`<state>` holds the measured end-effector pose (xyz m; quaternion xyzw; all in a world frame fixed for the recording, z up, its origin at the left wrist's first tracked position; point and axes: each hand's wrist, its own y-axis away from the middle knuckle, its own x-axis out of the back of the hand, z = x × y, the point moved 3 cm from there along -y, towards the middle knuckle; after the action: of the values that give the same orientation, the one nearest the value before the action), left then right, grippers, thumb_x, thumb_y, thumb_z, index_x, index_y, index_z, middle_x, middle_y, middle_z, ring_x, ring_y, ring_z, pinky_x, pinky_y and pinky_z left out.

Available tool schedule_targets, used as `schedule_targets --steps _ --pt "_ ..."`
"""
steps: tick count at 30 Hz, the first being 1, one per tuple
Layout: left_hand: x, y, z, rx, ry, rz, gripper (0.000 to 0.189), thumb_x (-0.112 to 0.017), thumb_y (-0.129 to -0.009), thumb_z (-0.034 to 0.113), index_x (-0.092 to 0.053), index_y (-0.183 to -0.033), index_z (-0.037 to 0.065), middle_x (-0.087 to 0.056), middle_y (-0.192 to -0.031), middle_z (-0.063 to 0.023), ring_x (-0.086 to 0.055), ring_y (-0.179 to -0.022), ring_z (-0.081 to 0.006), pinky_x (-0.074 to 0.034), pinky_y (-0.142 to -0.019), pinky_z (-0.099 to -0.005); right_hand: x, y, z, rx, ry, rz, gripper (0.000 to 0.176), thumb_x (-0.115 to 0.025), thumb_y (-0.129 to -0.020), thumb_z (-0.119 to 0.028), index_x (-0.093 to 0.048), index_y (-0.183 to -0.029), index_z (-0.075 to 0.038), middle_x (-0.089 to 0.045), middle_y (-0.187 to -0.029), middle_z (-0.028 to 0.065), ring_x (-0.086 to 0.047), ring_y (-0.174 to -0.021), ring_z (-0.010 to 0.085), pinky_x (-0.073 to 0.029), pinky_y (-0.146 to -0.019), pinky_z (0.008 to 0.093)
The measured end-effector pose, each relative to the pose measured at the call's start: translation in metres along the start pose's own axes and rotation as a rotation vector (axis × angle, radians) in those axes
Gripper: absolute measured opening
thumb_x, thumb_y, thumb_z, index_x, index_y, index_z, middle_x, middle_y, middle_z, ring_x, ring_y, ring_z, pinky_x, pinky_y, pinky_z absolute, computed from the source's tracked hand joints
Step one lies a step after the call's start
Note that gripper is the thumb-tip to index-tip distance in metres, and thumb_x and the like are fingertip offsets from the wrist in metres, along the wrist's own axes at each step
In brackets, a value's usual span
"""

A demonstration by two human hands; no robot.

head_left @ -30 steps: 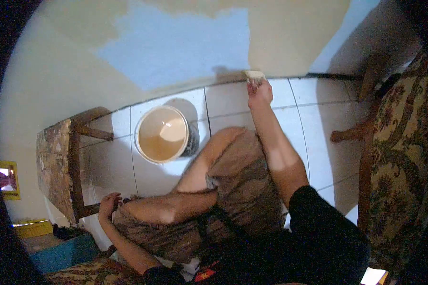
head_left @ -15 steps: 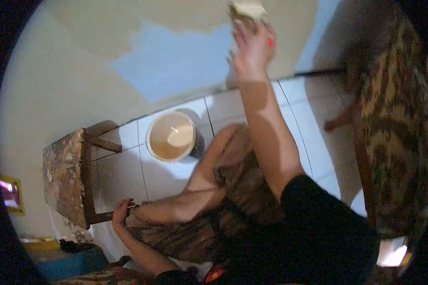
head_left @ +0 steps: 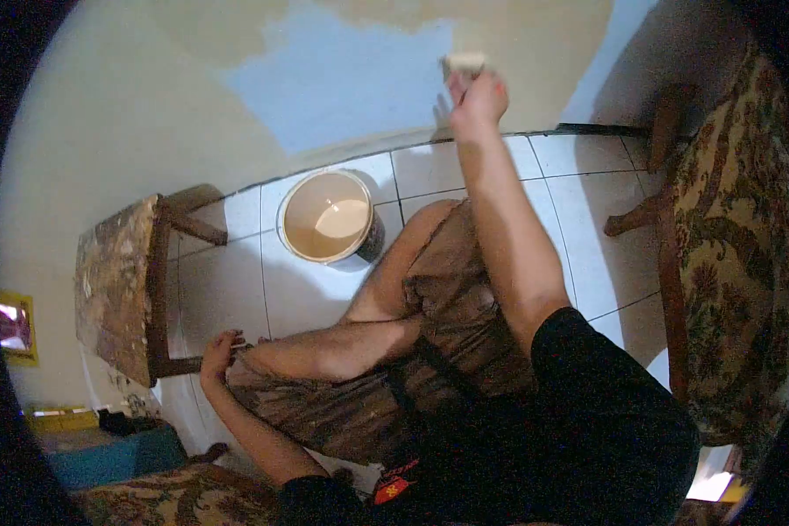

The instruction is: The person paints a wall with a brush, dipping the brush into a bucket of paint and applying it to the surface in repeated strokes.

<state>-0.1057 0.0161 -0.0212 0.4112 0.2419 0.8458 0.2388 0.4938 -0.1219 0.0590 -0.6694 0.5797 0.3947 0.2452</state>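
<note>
My right hand (head_left: 479,103) is closed around a wide paintbrush (head_left: 465,63) whose head is coated in cream paint. The brush is up at the wall (head_left: 351,79), near the border between a light blue patch and beige paint. The grip itself is partly hidden by my fingers. Below the wall, a round bucket (head_left: 294,206) of cream paint stands on the floor tiles. My left hand (head_left: 219,355) rests by my knee, fingers loosely apart, close to the stool's leg. A small pale streak shows at its fingers, too small to name.
A paint-spattered wooden stool (head_left: 118,280) stands at left against the wall. To the right is a flower-patterned upholstered seat (head_left: 736,245) with wooden legs. More patterned fabric (head_left: 167,500) and a blue-green object (head_left: 114,458) lie at the lower left. My crossed legs lie just behind the bucket.
My right hand and the brush have come lower on the wall, nearer the floor. The view has shifted slightly. My left hand stays by my knee.
</note>
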Motion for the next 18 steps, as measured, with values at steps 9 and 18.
schedule_targets --steps 9,18 --pt "-0.002 0.003 0.002 -0.091 0.045 -0.041 0.036 -0.049 -0.084 0.037 -0.059 -0.102 0.007 -0.061 -0.093 -0.0070 -0.055 -0.084 -0.0170 -0.043 -0.073 -0.0321 -0.050 0.044 -0.048 0.178 0.015 -0.146 0.031 -0.049 -0.082 -0.013 -0.036 -0.109 -0.009 -0.054 -0.091 0.0148 -0.059 -0.066 0.0249 -0.047 -0.048 0.0308" --pt "-0.002 0.009 0.009 -0.047 0.095 -0.001 0.034 -0.053 -0.082 0.036 -0.061 -0.095 0.006 -0.061 -0.088 -0.0066 -0.056 -0.075 -0.0152 -0.044 -0.067 -0.0290 0.083 0.016 0.030 -0.057 0.250 0.252 0.024 -0.047 -0.083 -0.013 -0.040 -0.106 -0.009 -0.053 -0.091 0.0128 -0.058 -0.066 0.0237 -0.046 -0.044 0.0289"
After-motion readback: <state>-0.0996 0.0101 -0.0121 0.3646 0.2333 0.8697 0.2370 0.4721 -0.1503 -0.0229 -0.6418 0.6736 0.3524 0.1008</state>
